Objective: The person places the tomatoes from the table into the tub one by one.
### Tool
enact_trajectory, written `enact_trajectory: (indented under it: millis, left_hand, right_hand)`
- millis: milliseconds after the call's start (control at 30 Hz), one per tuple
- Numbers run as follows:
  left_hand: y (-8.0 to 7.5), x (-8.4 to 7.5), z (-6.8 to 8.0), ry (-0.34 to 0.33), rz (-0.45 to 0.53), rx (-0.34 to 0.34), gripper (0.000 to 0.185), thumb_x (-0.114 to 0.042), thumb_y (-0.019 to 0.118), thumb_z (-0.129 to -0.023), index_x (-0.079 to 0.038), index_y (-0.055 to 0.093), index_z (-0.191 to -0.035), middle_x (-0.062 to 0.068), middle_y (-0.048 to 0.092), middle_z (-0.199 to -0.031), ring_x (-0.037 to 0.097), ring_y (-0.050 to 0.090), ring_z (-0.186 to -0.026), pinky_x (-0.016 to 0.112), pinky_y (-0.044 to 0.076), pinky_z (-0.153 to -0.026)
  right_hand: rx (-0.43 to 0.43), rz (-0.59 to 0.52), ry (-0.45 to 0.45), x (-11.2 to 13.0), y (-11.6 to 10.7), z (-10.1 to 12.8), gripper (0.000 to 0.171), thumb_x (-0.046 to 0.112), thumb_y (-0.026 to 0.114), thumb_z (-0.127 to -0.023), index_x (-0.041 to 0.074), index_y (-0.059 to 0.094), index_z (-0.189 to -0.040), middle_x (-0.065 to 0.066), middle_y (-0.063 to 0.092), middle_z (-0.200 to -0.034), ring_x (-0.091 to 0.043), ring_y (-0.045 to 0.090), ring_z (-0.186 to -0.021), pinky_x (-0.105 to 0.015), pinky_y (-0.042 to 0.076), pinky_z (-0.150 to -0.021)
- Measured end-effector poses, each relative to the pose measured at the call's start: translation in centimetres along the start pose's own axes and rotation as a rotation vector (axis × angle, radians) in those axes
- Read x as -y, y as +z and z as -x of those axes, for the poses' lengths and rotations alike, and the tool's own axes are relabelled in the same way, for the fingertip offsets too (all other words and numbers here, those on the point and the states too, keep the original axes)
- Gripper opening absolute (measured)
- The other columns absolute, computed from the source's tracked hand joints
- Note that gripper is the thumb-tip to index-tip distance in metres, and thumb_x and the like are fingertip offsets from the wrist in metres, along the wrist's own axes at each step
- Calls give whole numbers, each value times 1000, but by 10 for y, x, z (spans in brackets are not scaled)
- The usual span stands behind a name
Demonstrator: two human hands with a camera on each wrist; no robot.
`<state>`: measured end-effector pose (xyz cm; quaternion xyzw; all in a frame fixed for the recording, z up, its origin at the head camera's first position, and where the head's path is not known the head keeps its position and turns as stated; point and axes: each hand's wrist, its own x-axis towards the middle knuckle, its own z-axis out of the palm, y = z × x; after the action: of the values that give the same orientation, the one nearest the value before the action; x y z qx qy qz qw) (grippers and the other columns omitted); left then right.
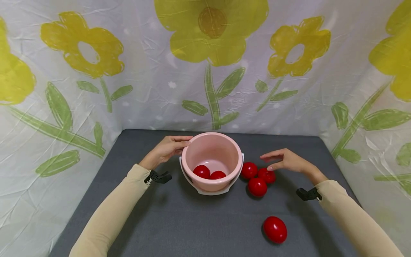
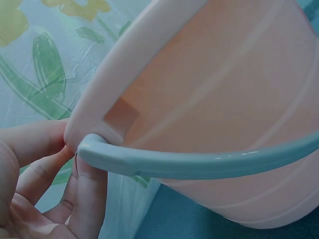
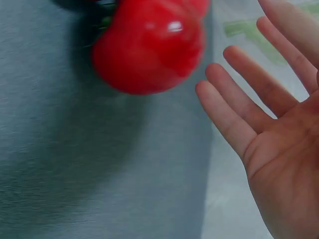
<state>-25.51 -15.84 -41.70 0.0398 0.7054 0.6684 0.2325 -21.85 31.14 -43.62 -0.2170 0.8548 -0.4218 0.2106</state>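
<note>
A pink bucket (image 1: 213, 150) with a pale handle (image 2: 209, 165) stands toward the back of the table, two red tomatoes (image 1: 201, 171) inside it. My left hand (image 1: 167, 148) pinches the bucket's rim on its left side, thumb and fingers at the handle joint in the left wrist view. To the bucket's right, three glossy tomatoes (image 1: 257, 187) lie close together. Over the rearmost right of these hovers my right hand (image 1: 290, 161), fingers extended. In the right wrist view, that hand is apart from a tomato (image 3: 149, 47) and holds nothing.
Another tomato (image 1: 275, 230) lies alone nearer the front right of the dark grey tabletop (image 1: 192, 228). A white curtain with yellow flowers (image 1: 144, 100) surrounds the table at the back and sides.
</note>
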Motion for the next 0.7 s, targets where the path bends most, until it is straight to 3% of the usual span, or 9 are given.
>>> enact_trajectory:
  millis: [133, 200, 433, 700]
  left_hand:
    - [0, 0, 0, 1, 2, 1, 48, -14, 65, -96, -5, 54, -142, 19, 55, -143, 5, 73, -91, 30, 61, -86]
    - [0, 0, 1, 2, 2, 0, 48, -14, 65, -96, -5, 54, -142, 20, 55, -144, 5, 73, -92, 29, 61, -85]
    - [-1, 0, 1, 5, -3, -2, 48, -14, 66, -95, -5, 54, -142, 19, 55, -143, 4, 73, -92, 30, 60, -87]
    - [0, -1, 1, 3, -2, -7, 48, -14, 67, -95, -5, 55, -141, 18, 57, -142, 4, 73, -92, 33, 60, -89]
  right_hand:
    - [10, -7, 13, -11, 8, 5, 57, 23, 78, -85, 2, 60, -134, -20, 61, -137, -41, 57, -128, -46, 52, -102]
    - [13, -2, 10, -15, 12, 6, 57, 24, 78, -85, 2, 61, -134, -19, 62, -136, -40, 57, -127, -51, 50, -104]
    - [28, -23, 7, -28, 20, 11, 53, 21, 78, -86, 2, 62, -133, -18, 68, -127, -14, 66, -106, -23, 57, -84]
    - [13, -15, -4, -32, 22, 11, 51, 21, 78, -85, 4, 64, -131, -19, 69, -125, -10, 66, -103, -22, 57, -81]
